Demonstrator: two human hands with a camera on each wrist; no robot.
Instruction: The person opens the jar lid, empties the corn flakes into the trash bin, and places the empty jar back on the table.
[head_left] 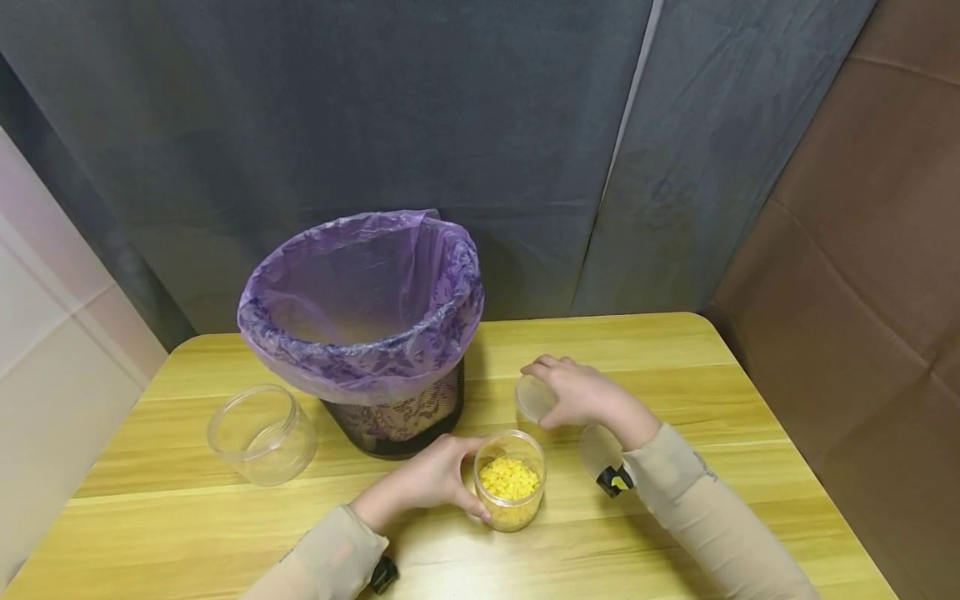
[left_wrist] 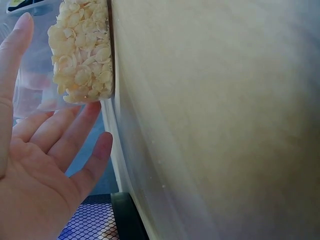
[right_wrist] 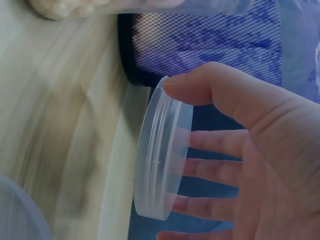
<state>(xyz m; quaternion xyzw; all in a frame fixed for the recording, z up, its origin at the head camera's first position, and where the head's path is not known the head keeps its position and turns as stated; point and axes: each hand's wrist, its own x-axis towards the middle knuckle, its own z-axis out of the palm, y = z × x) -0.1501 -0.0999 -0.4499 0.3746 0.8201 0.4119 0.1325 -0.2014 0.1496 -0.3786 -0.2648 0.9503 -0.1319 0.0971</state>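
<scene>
A clear plastic jar [head_left: 511, 508] with yellow flakes [head_left: 509, 478] in its lower part stands upright on the table. My left hand [head_left: 429, 479] holds it from the left side, thumb in front and fingers behind. In the left wrist view the pale flakes [left_wrist: 82, 50] show through the wall beside the fingers. To the right and a little farther back, my right hand [head_left: 588, 396] grips a translucent round lid [head_left: 535, 398] by its edge, raised off the table. The right wrist view shows the lid [right_wrist: 162, 155] tilted on edge, thumb on one side and fingers on the other.
A black mesh bin [head_left: 405, 417] lined with a purple bag [head_left: 360, 367] stands behind the jar. An open clear jar [head_left: 281, 454] sits at the left. A second translucent lid [head_left: 597, 448] lies by the right wrist. A grey curtain [head_left: 375, 108] hangs behind the wooden table [head_left: 135, 517].
</scene>
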